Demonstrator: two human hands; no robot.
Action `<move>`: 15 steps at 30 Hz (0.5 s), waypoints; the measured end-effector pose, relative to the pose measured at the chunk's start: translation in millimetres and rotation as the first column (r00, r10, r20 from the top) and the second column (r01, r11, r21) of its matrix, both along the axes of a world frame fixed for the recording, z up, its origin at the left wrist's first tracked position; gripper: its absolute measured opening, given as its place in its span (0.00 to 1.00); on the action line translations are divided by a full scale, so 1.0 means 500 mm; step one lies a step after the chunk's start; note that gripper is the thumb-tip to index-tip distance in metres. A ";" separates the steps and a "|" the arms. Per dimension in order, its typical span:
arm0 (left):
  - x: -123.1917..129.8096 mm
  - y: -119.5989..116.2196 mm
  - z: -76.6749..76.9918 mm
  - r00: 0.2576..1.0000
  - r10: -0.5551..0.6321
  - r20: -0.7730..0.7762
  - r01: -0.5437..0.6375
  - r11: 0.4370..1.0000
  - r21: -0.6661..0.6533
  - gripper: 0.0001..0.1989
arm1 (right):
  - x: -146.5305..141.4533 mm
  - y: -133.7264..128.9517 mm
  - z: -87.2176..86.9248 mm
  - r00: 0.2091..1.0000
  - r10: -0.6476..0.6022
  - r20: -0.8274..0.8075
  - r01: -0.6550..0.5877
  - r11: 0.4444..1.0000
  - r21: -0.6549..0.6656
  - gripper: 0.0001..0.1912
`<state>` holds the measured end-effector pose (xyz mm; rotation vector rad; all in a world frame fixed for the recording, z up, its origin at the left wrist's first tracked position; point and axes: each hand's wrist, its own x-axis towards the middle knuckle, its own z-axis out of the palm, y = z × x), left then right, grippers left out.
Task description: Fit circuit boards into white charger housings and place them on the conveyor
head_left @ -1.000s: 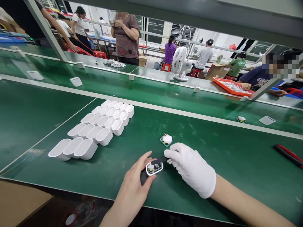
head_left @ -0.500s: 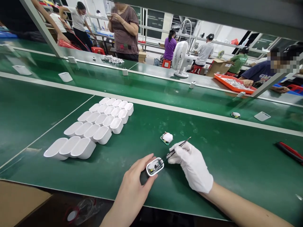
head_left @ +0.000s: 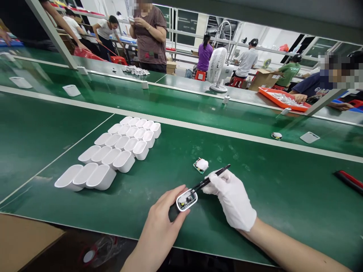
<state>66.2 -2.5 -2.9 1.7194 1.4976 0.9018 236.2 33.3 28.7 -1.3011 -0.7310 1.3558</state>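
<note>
My bare left hand (head_left: pixel 163 219) is closed around a small white oval housing (head_left: pixel 178 206) whose open top faces up. Inside the housing a circuit board (head_left: pixel 187 200) with small electronic parts shows. In my white-gloved right hand (head_left: pixel 234 198) is a pair of black tweezers (head_left: pixel 211 178), slanting down to the left. Their tips reach the housing's opening, at the parts inside; whether they grip anything there I cannot tell. Just beyond my right hand, a small green circuit board with a white blob (head_left: pixel 201 165) lies on the bench.
Rows of white oval housings (head_left: pixel 103 155) stand at left on the green bench (head_left: pixel 159 166). Red-and-black handles (head_left: pixel 350 180) lie at right. Along the conveyor are white covers (head_left: pixel 309 137) and a board (head_left: pixel 276 135). Beyond stand a fan (head_left: pixel 217 68), an orange tray (head_left: pixel 266 96) and several people.
The tweezers have rolled in my right hand and look broader, their tips still at the housing. Small parts on the conveyor have shifted left. My left hand keeps its hold.
</note>
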 end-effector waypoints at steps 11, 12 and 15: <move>-0.002 -0.001 0.004 1.000 -0.005 -0.006 0.005 0.998 -0.061 0.20 | -0.006 0.002 0.007 0.999 0.013 -0.037 -0.015 0.999 -0.048 0.25; -0.001 -0.001 0.004 1.000 -0.005 -0.006 0.005 0.998 -0.064 0.20 | -0.005 0.003 0.007 0.999 0.013 -0.035 -0.014 0.999 -0.048 0.25; 0.000 -0.002 0.004 1.000 -0.002 -0.004 0.002 0.998 -0.066 0.20 | -0.002 0.007 0.004 0.999 0.034 -0.031 -0.035 0.998 -0.049 0.25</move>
